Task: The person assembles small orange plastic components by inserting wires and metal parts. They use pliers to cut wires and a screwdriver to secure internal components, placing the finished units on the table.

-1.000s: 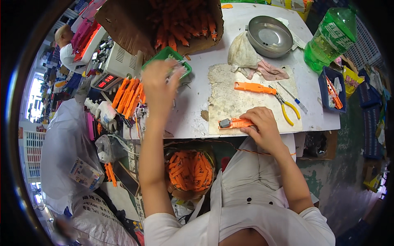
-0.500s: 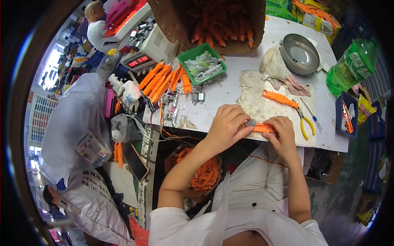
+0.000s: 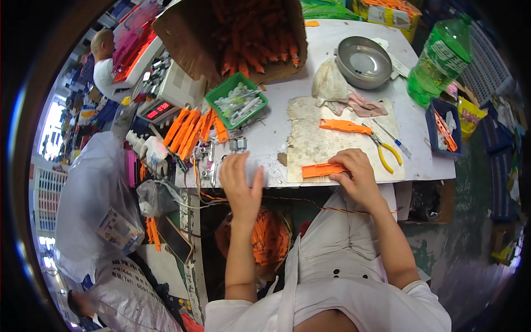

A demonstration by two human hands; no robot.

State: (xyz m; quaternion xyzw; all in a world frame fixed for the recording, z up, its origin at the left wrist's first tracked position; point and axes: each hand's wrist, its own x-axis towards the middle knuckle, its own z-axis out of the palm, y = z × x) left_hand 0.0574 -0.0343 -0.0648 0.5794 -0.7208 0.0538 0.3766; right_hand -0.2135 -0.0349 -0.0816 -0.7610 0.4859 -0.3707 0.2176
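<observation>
My right hand [image 3: 357,172] grips one end of a long orange plastic housing [image 3: 316,170] at the table's front edge. My left hand [image 3: 239,182] is apart from it, fingers stretched and thumb spread, with nothing visible in it. Just beyond those fingertips lies a small grey metal motor-like block [image 3: 238,144]; shiny metal parts [image 3: 208,170] are to its left. Past my right hand, another orange housing [image 3: 344,126] rests on a worn board [image 3: 301,145]. Beside it are pliers with yellow handles [image 3: 389,156] and a thin screwdriver [image 3: 399,145].
A green basket [image 3: 215,104] holds clear plastic pieces, beside several orange housings [image 3: 188,133]. Behind stands a cardboard box [image 3: 182,41] of orange parts. A metal bowl [image 3: 365,58], cloth [image 3: 330,80], green bottle [image 3: 442,61] and blue bin [image 3: 442,152] line the right. Wires [image 3: 293,200] hang along the front edge.
My left hand has let go of the orange housing and moved left, opening toward the metal parts. My right hand keeps hold of the housing. The whole view has shifted somewhat.
</observation>
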